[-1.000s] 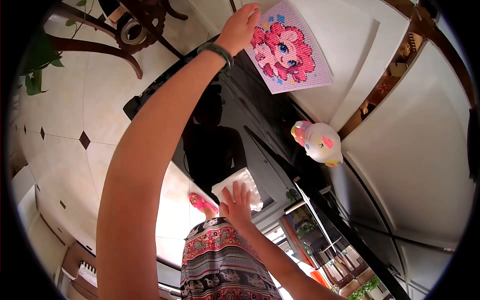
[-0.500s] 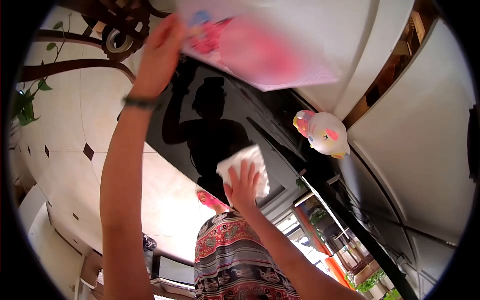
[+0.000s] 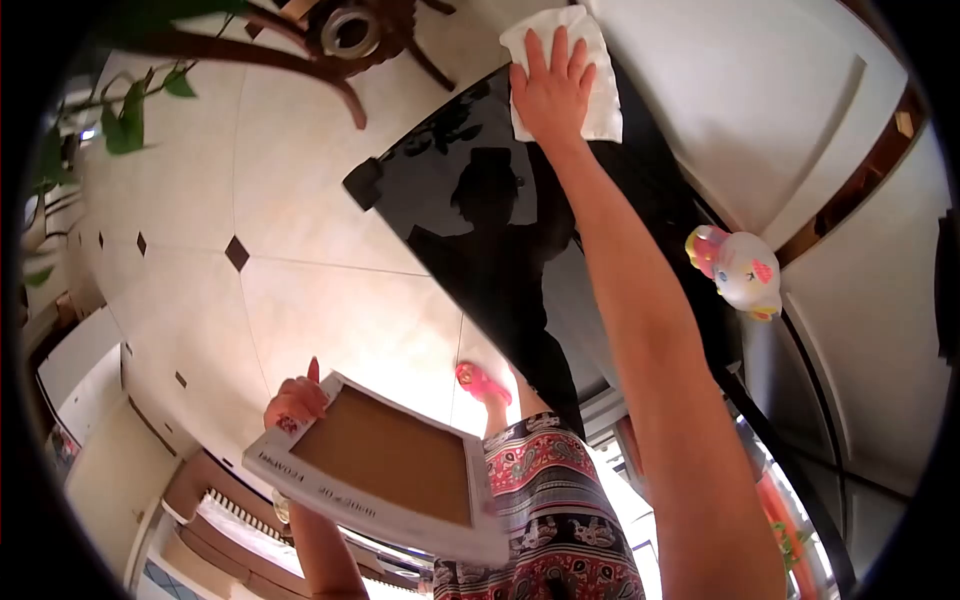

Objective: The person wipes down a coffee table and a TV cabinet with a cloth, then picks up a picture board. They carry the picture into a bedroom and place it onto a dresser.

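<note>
My left hand [image 3: 297,402] grips one corner of a square picture canvas [image 3: 385,455], held low at the left above the floor. Its back faces me: a brown panel inside white edges, with "20x20cm" printed on one side. With fingers spread, my right hand [image 3: 553,95] presses a folded white cloth [image 3: 605,105] flat on the far end of the glossy black cabinet top [image 3: 450,150]. A white and pink animal-shaped figurine [image 3: 748,272] stands at the right, by the wall side of the cabinet.
Beyond the cabinet's far end is a dark carved wooden stand [image 3: 375,50] with a roll of tape in it. Plant leaves [image 3: 125,120] hang at the upper left. Pale tiles [image 3: 320,310] cover the floor. A white panelled wall [image 3: 700,90] borders the right.
My left hand has brought the canvas from above the far end of the cabinet down to the lower left, its back now showing. My right hand has slid the cloth to the far end.
</note>
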Demonstrator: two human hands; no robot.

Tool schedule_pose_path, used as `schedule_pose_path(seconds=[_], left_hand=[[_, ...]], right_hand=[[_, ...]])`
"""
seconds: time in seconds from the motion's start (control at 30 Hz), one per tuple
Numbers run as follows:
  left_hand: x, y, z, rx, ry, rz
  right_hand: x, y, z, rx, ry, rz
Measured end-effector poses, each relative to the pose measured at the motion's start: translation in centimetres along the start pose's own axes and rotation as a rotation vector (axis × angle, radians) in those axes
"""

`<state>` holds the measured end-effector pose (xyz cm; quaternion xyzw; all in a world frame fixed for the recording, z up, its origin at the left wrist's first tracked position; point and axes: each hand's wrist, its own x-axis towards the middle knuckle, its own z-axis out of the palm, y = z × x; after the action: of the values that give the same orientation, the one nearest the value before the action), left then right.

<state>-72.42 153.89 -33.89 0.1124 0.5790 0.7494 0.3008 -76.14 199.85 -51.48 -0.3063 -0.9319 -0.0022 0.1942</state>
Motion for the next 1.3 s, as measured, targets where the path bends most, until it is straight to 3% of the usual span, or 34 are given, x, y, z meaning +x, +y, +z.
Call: schedule_pose_path(seconds=[0.1,0.2,0.3,0.37,0.57,0.67,0.77,0.83,0.97,1.03,1.1,1.3], left_hand=[[-4.1,-0.5,-1.7,-0.165,0.034,0.017],[-5.8,-0.6,-1.1,-0.237,0.082,0.014],[-6.6,-0.7,0.1,-0.307,0.201,0.067],[-7.6,-0.6,1.1,-0.31,0.294,0.058],[-11.0,0.1,0.5,-0.268,0.159,-0.004],[-13.9,-0.8,-1.8,-0.268,0.205,0.012],[-14.9,-1.1,-2.2,-0.23,0.22,0.038],[-14.5,-0.9,-2.2,-0.278,0.158,0.049],[-15.1,-1.6,-1.4,-0.369,0.266,0.014],[-15.6,-2.2,-1.4,-0.367,0.217,0.031],[-15.3,-1.8,-0.3,-0.391,0.41,0.013],[-15.8,-2.4,-1.1,-0.428,0.212,0.086]], right_hand=[[-6.5,-6.9,-2.0,-0.066,-0.211,-0.025],[-13.4,-14.8,-4.1,0.229,-0.332,-0.057],[-17.9,-15.4,-6.1,0.386,-0.366,-0.103],[-22.4,-12.1,-9.4,0.389,-0.486,-0.094],[-45.1,4.5,-22.4,0.014,-0.701,0.018],[-44.6,5.6,-22.2,0.018,-0.711,0.03],[-36.6,3.0,-16.6,-0.007,-0.548,0.158],[-27.7,0.9,-12.3,0.025,-0.426,0.057],[-13.4,1.4,-5.4,0.029,-0.186,-0.258],[-10.5,2.1,-3.0,-0.037,-0.067,-0.15],[-11.9,1.2,-3.0,-0.054,-0.069,-0.032],[-29.5,0.3,-14.6,0.113,-0.631,0.12]])
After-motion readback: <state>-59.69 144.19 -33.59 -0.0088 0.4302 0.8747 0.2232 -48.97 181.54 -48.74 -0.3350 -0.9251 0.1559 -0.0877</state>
